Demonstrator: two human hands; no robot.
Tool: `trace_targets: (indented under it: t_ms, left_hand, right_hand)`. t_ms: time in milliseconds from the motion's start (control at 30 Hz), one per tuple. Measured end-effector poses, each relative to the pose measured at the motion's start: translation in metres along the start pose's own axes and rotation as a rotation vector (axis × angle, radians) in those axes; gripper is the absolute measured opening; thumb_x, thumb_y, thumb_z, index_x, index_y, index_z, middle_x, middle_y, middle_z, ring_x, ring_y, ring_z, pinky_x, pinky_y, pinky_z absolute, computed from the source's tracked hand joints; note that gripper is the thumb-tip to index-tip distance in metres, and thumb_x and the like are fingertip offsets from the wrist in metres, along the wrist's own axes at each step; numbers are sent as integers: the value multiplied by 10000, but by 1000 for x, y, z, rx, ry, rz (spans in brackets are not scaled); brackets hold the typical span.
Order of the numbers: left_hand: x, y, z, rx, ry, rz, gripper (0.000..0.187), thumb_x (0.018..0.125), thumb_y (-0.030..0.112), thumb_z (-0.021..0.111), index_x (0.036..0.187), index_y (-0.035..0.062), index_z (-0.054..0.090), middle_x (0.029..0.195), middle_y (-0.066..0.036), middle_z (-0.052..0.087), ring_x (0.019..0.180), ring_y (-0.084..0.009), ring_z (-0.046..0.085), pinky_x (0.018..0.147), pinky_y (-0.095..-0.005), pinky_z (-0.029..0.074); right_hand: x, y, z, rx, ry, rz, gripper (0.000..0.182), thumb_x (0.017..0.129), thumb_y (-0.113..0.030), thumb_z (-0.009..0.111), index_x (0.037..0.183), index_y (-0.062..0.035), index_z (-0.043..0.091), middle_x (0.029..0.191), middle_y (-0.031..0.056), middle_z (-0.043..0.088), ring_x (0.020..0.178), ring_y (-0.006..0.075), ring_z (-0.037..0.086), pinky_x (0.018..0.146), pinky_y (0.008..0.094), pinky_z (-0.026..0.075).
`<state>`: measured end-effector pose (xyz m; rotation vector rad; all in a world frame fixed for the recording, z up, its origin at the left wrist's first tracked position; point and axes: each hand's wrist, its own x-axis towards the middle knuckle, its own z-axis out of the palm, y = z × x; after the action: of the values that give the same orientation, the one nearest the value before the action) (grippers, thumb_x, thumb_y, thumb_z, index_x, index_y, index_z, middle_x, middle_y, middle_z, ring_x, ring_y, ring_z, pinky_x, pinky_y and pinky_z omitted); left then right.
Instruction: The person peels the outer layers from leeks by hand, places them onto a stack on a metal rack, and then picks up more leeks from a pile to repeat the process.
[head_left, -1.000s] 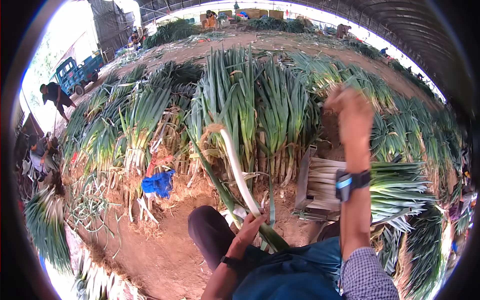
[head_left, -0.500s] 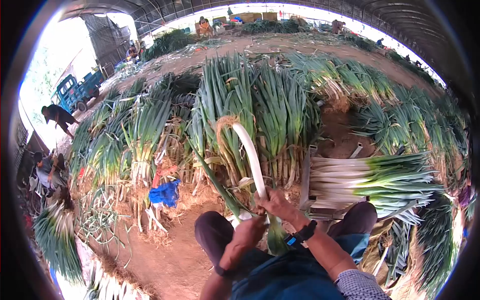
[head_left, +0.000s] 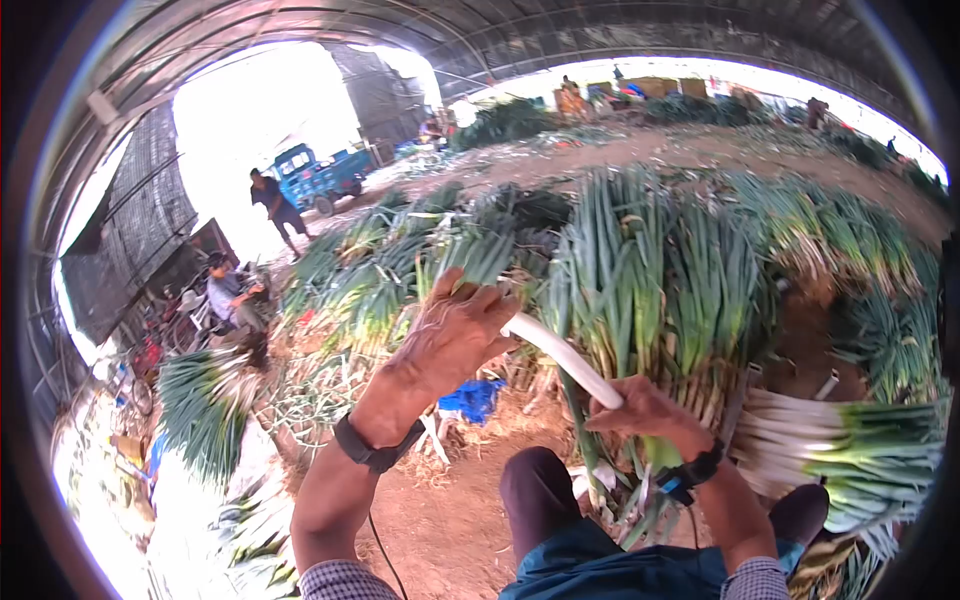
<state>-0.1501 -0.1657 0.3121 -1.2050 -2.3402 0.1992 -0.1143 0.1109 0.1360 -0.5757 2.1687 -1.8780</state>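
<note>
A large green onion (head_left: 562, 355) with a long, curved white shaft runs slantwise between my hands. My right hand (head_left: 650, 408) is closed round the shaft's lower end, above my knees. At the other end, my left hand (head_left: 450, 325) is raised, its fingers curled about the root tip, which they hide. Below my right hand hang some green leaves (head_left: 660, 455). To the right, a neat stack of peeled green onions (head_left: 780, 430) lies with white stems toward me, beside a metal rail. Tall bundles of green onions (head_left: 650, 270) stand upright just in front.
A blue cloth (head_left: 472, 400) lies on the brown dirt floor (head_left: 440, 520). More bundles (head_left: 210, 410) rest at the left. A seated person (head_left: 232, 292) and a standing person (head_left: 272, 205) are at the left, near a blue truck (head_left: 315, 178). Other people are farther back.
My left hand has gone from the leaves up to the root end of the green onion. My right hand still holds the shaft. The view has turned left, and the hanging roots are out of sight.
</note>
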Motion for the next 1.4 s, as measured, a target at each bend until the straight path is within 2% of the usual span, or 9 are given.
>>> trace_targets:
  t_ms: [200, 400, 500, 567, 633, 767, 833, 1000, 1400]
  left_hand:
    - [-37, 7, -7, -178, 309, -237, 310, 889, 223, 736, 1129, 65, 621, 895, -135, 643, 662, -354, 656, 544, -419, 534]
    - [-4, 51, 63, -472, 596, -573, 260, 931, 162, 694, 1133, 42, 582, 881, -194, 665, 730, -380, 665, 628, -435, 518]
    - [24, 98, 130, -777, 670, -630, 204, 994, 182, 616, 1118, 27, 569, 804, -166, 622, 650, -290, 577, 600, -401, 458]
    - [31, 141, 174, -923, 634, -667, 215, 1015, 200, 584, 1119, 15, 545, 811, -166, 592, 681, -269, 561, 620, -395, 449]
    - [24, 183, 222, -973, 589, -680, 227, 1015, 205, 577, 1123, 14, 519, 828, -215, 594, 710, -350, 603, 651, -442, 469]
    - [-23, 282, 335, -1339, 288, -932, 277, 1041, 267, 542, 1130, 4, 526, 833, -89, 583, 694, -158, 548, 614, -340, 463]
    - [-40, 300, 344, -1316, 147, -951, 272, 1029, 260, 563, 1169, 29, 533, 868, -131, 645, 652, -189, 595, 587, -362, 471]
    - [-64, 283, 352, -1121, -254, -791, 303, 1014, 238, 492, 907, 5, 653, 693, -147, 662, 654, -287, 669, 621, -417, 503]
    - [-75, 293, 380, -1066, -329, -742, 294, 1003, 232, 497, 870, -8, 605, 747, -265, 646, 734, -472, 639, 667, -547, 486]
  right_hand:
    - [32, -100, -73, -933, 127, -257, 308, 762, -245, 866, 984, -72, 742, 799, 61, 728, 697, 175, 690, 668, 324, 555]
    - [24, -196, -97, -1296, 870, -962, 168, 857, -133, 767, 1016, -96, 724, 887, 58, 723, 791, 197, 691, 771, 368, 555]
    - [-8, -99, -87, -16, 890, -537, 220, 944, -179, 714, 1131, -65, 692, 1002, 33, 721, 899, 93, 641, 808, 315, 530]
    - [0, 9, -101, -233, 831, -156, 376, 923, -403, 725, 1083, -68, 675, 920, 37, 701, 872, 152, 660, 811, 342, 536]
    - [7, 75, -85, 553, 764, -37, 428, 923, -465, 702, 1098, -79, 645, 875, 68, 671, 834, 223, 663, 806, 382, 554]
    - [31, 149, -99, 1046, 789, -86, 390, 940, -403, 694, 1031, -40, 585, 854, 120, 626, 710, 283, 643, 667, 461, 587]
    - [37, 187, -95, 952, 1082, 228, 294, 916, -247, 737, 1003, -21, 570, 807, 119, 621, 673, 276, 629, 574, 459, 571]
    - [29, 237, -76, 913, 1048, 79, 266, 901, -201, 751, 977, -10, 584, 802, 84, 614, 652, 217, 619, 572, 412, 583]
    - [43, 226, -44, 684, 1172, 29, 368, 820, -108, 821, 1017, 14, 535, 850, 107, 638, 653, 208, 653, 613, 375, 629]
